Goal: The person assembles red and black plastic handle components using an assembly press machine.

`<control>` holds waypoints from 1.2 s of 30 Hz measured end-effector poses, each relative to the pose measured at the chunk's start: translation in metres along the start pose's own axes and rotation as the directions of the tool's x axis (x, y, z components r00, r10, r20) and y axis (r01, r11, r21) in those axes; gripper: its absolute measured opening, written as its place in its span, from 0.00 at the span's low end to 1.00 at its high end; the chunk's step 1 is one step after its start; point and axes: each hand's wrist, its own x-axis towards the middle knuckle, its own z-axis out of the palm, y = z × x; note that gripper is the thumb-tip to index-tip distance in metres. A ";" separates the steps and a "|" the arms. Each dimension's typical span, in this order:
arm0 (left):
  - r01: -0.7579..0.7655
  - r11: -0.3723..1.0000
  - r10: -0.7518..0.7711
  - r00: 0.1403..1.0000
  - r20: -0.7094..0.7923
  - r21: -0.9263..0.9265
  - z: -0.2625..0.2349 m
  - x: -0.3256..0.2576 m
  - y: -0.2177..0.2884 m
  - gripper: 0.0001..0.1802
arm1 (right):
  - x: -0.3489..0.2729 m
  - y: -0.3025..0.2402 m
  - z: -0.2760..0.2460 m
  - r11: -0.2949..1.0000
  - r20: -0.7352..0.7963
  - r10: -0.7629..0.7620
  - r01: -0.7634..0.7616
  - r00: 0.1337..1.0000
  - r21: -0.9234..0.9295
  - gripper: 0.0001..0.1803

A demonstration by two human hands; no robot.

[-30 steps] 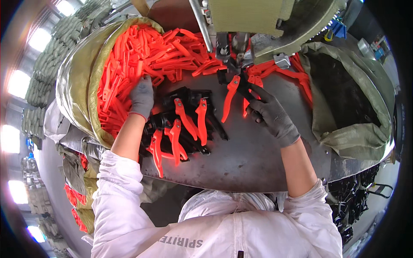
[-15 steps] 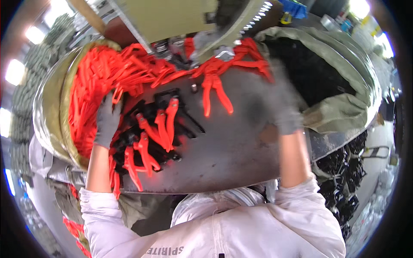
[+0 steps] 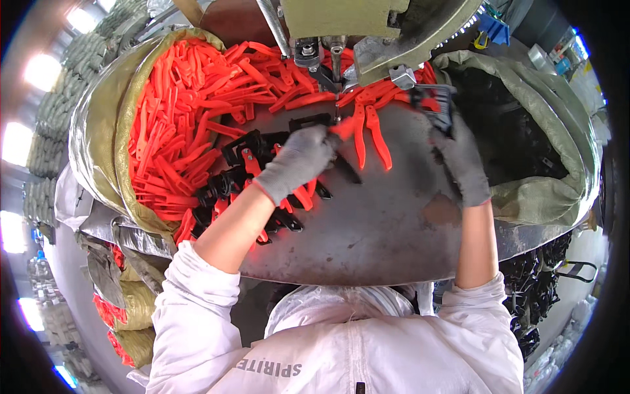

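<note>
My left hand (image 3: 303,159), in a grey glove, is over the middle of the dark metal table (image 3: 367,236), its fingers closed around a red plastic handle (image 3: 342,128) just below the machine's metal punch (image 3: 336,62). My right hand (image 3: 463,157), also gloved, grips a black plastic frame-like part (image 3: 441,108) beside the right-hand sack. Between my hands, two red handles (image 3: 375,138) hang over the table's far part in a V. Several black parts with red handles joined to them (image 3: 289,203) lie in a heap under and beside my left forearm.
On the left a large sack (image 3: 98,131) overflows with loose red handles (image 3: 180,111). Another sack (image 3: 545,203) at right holds black parts (image 3: 502,125). The green machine body (image 3: 348,18) overhangs the far edge. More black parts (image 3: 535,289) lie below at right.
My left hand has come from the red pile to the table's middle with a red handle. My right hand has moved right and now holds a black part. The view has shifted slightly.
</note>
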 end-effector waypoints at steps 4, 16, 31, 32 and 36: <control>0.177 0.984 -0.175 0.981 -0.084 0.019 -0.027 -0.006 -0.002 0.17 | 0.002 -0.043 0.056 0.983 0.021 -0.120 0.116 0.993 0.139 0.26; 0.083 0.925 -0.073 0.996 0.043 -0.371 -0.031 0.016 0.017 0.16 | -0.007 -0.084 0.098 0.909 0.307 -0.004 -0.125 0.952 0.398 0.29; 0.033 0.320 0.242 0.963 -0.116 0.947 -0.169 0.001 -0.085 0.15 | 0.001 -0.063 0.117 0.859 0.362 0.055 -0.229 0.931 0.458 0.27; -0.004 0.315 0.294 0.951 -0.094 0.949 -0.174 0.002 -0.094 0.15 | 0.001 -0.067 0.116 0.857 0.346 0.047 -0.216 0.937 0.467 0.27; -0.087 0.456 0.342 0.936 -0.084 0.886 -0.177 0.003 -0.104 0.18 | -0.002 -0.079 0.106 0.904 0.378 0.025 -0.183 0.926 0.387 0.29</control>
